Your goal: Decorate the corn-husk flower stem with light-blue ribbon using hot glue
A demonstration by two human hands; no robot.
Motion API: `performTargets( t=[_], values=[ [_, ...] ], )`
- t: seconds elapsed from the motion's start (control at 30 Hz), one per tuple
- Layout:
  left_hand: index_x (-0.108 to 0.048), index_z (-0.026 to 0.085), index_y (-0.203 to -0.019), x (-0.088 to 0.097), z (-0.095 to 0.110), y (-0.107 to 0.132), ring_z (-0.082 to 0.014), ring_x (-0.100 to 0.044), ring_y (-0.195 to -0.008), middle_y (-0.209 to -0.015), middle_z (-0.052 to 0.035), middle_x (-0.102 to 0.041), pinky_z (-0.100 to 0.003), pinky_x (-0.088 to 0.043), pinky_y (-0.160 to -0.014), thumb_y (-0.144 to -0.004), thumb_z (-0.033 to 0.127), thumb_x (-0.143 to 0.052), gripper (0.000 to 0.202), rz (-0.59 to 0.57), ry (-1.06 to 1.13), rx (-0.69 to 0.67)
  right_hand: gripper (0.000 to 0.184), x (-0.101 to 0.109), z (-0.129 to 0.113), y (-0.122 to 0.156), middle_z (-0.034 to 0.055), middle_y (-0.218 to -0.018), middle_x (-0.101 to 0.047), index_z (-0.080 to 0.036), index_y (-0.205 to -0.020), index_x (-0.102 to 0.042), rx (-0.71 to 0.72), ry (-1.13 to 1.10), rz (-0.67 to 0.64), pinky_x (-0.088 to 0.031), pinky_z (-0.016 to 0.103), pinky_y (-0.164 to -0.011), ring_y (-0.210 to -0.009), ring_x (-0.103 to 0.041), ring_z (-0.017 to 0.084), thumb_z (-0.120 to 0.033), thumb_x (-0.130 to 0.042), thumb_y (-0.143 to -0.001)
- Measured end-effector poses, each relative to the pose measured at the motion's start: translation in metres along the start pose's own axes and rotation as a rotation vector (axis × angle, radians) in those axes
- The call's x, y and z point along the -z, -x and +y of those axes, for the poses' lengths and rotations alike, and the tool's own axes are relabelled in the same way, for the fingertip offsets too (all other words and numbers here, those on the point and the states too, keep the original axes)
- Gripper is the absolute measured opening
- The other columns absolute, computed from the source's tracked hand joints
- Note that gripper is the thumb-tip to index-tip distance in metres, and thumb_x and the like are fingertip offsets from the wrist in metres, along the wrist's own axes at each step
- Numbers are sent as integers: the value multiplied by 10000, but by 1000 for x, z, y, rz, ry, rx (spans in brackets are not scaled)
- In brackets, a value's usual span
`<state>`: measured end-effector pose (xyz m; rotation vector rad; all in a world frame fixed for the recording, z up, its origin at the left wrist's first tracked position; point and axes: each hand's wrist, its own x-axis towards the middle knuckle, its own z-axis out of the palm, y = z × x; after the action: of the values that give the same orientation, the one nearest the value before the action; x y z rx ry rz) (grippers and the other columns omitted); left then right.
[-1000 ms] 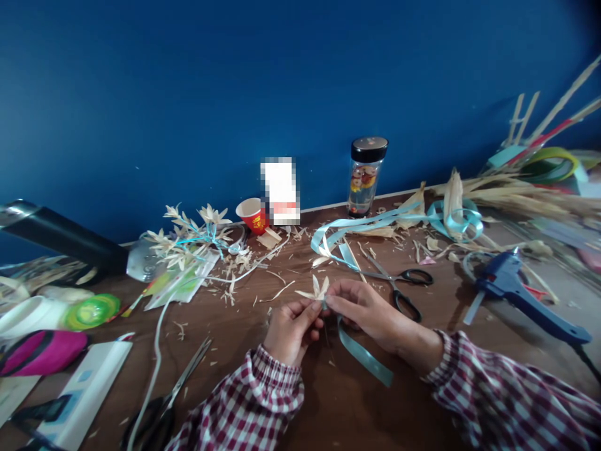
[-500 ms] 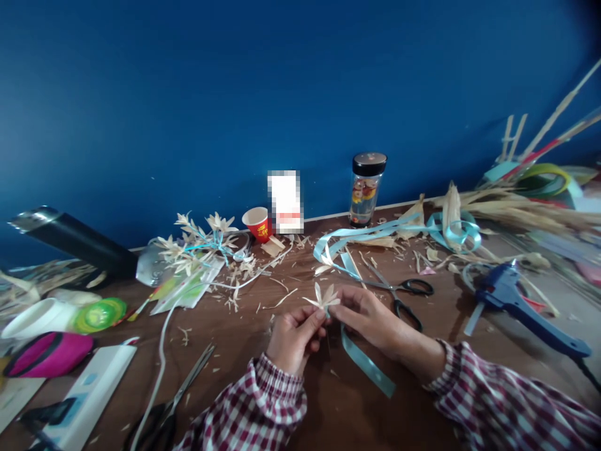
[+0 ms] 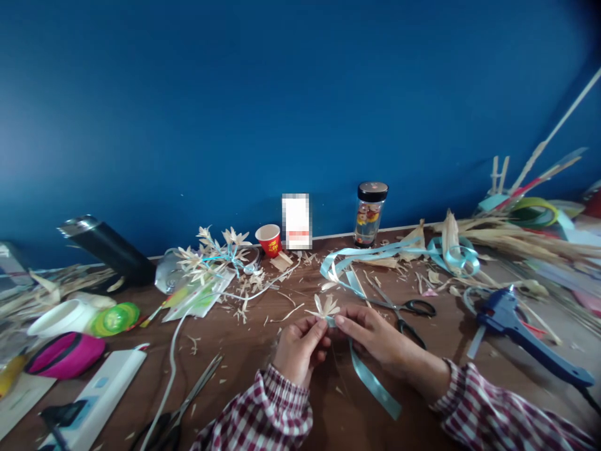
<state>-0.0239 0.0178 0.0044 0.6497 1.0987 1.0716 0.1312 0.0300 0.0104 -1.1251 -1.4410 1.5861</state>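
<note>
Cream-coloured petals are spread on a small flower (image 3: 323, 305), held upright near the middle of the view, above the brown surface (image 3: 253, 357). Its base is pinched between thumb and fingers of the left hand (image 3: 299, 351). Light blue ribbon (image 3: 373, 379) is gripped by the right hand (image 3: 373, 335), thumb and fingers together on it, right beside the flower base; a bit of blue shows there between the two hands. The ribbon's long tail is left hanging below the right hand. Exact wrap around the base is hidden by fingers. Both wrists are covered by checked sleeves (image 3: 263, 413).

Beyond the right hand, black-handled scissors (image 3: 398, 306) are laid with blades parted. Farther back, a loose ribbon length (image 3: 370, 254) is looped near dry husks (image 3: 449, 238). On the right, a blue glue gun (image 3: 521, 332) is placed on its side. At the wall (image 3: 300, 94), a lidded jar (image 3: 370, 216) is stood upright; a red paper cup (image 3: 270, 243) is set beside a pixelated white item (image 3: 297, 222). A bunch of similar flowers (image 3: 216, 254) is seen left of the cup. Nearer, second scissors (image 3: 176, 413) are crossed by a white cable (image 3: 173, 351), next to a power strip (image 3: 101, 391). Pale scraps are scattered about.
</note>
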Motion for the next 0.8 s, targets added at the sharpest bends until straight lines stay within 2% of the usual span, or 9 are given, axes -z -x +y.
performTargets(
  t=[0.1, 0.23, 0.37, 0.53, 0.63, 0.8],
  values=[
    [-635, 130, -626, 2, 5, -1, -29, -474, -417, -523, 6, -612, -94, -331, -354, -550, 376, -805, 309, 17, 28, 30, 411, 0, 0, 1, -48, -480, -427, -183, -676, -561, -95, 41, 39, -180, 209, -368, -390, -291, 61, -538, -457, -855],
    [-650, 135, -639, 4, 11, -1, -18, -498, -443, -599, 1, -651, -87, -391, -388, -475, 325, -850, 321, 24, 88, 87, 416, 6, 0, 4, -56, -429, -384, -194, -624, -521, -149, 87, 34, -171, 211, -361, -353, -278, 62, -512, -423, -874],
    [-649, 126, -631, 5, 10, -1, -17, -497, -427, -575, 4, -640, -84, -391, -368, -419, 346, -867, 375, 0, 100, 132, 257, 17, -4, 11, -60, -504, -397, -193, -657, -523, -52, 202, 44, -261, 203, -414, -430, -335, 74, -388, -541, -824],
    [-647, 113, -613, 3, 7, 1, -17, -487, -402, -546, -4, -633, -83, -358, -338, -402, 360, -870, 394, -46, 93, 140, 223, 29, -14, 17, -27, -597, -495, -173, -682, -567, 60, 412, 98, -349, 233, -511, -546, -431, 112, -345, -525, -818],
    [-648, 106, -598, 3, 8, 2, -14, -482, -394, -532, -8, -628, -82, -350, -336, -394, 374, -869, 402, -56, 90, 126, 203, 32, -17, 20, -15, -616, -530, -173, -696, -580, 87, 481, 106, -366, 253, -546, -577, -463, 132, -333, -522, -808],
    [-645, 98, -581, 2, 6, 3, -1, -454, -383, -521, -8, -620, -69, -298, -317, -395, 381, -865, 404, -65, 83, 113, 198, 32, -15, 22, -26, -587, -503, -176, -685, -562, 93, 519, 104, -344, 249, -521, -544, -441, 124, -321, -510, -810]
  ],
)
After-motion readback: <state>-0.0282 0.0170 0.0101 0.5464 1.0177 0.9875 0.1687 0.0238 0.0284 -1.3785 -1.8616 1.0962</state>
